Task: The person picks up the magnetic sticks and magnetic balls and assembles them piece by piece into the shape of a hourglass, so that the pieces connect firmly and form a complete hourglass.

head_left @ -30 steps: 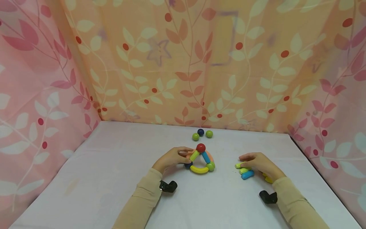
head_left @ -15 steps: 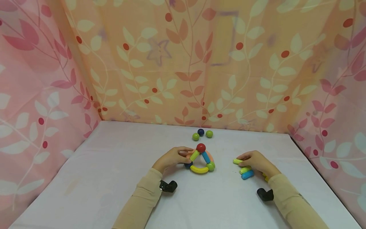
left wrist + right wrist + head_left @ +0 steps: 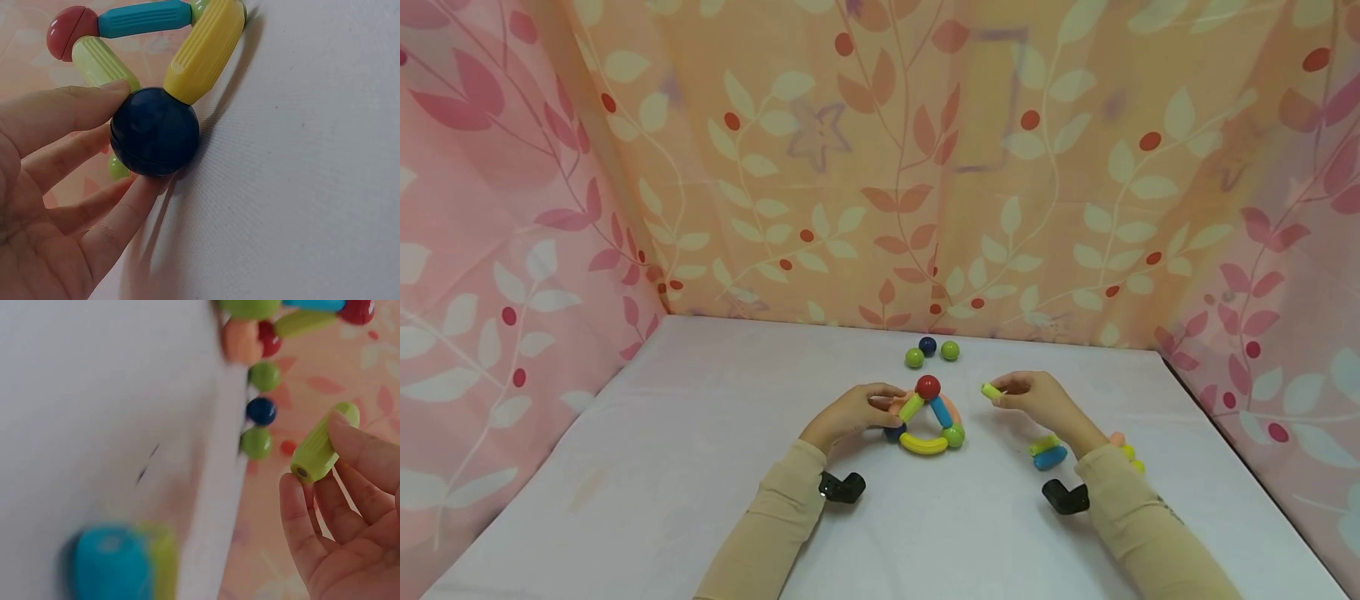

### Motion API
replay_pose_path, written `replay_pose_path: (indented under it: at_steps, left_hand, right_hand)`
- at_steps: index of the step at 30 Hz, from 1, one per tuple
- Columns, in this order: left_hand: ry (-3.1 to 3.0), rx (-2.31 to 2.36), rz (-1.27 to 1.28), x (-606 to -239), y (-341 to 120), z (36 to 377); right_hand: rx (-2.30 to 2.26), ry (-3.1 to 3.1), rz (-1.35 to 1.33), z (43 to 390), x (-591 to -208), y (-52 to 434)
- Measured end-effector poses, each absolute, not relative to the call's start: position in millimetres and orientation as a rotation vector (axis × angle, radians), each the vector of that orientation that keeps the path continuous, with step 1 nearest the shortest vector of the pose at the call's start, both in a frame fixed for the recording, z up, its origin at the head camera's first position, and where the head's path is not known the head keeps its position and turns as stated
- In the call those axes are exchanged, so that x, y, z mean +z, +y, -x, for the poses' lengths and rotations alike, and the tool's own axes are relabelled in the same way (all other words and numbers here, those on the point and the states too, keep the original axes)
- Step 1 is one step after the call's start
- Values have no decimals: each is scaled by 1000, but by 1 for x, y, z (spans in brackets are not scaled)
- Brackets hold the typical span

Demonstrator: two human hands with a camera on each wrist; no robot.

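My left hand [image 3: 850, 414] pinches the dark blue ball [image 3: 155, 131] at the left corner of a built frame of magnetic sticks and balls. The thumb lies along the ball's top beside a lime stick [image 3: 103, 65], with fingertips under the ball. A yellow curved stick [image 3: 923, 444] joins it to a green ball [image 3: 953, 435]. From there a blue stick [image 3: 940, 412] leads up to a red ball [image 3: 928, 387]. Orange curved pieces [image 3: 956, 408] show behind. My right hand [image 3: 1041, 402] holds a loose lime stick [image 3: 322, 447] between thumb and fingers, raised to the frame's right.
Two green balls [image 3: 913, 357] and a dark blue ball [image 3: 927, 346] lie behind the frame. Below my right hand are a blue stick [image 3: 1050, 457] and a lime stick [image 3: 1043, 444]. Yellow and orange pieces [image 3: 1127, 452] lie by the right sleeve. Patterned curtains surround the white table [image 3: 700, 400].
My right hand has lifted the lime stick from the pile and carried it left and up, toward the frame. My left hand and the frame stay in place.
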State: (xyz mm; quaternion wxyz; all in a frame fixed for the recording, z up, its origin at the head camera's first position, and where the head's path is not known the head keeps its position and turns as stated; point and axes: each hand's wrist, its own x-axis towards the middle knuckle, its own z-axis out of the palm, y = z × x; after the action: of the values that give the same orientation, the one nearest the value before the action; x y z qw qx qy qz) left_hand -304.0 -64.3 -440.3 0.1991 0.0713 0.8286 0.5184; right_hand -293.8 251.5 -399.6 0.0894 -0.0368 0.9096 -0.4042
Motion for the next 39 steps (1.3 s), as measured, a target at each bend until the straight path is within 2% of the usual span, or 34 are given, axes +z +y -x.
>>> replay_pose_path:
  at_steps: [15,39]
  left_hand:
    - [2308,1442,-216,-442,-65,307]
    - [2263,1488,-211,-445,-68,307]
  right_hand:
    - [-1548,2637,247,294,-369,188]
    - [-1634,2568,357,299,-363,152]
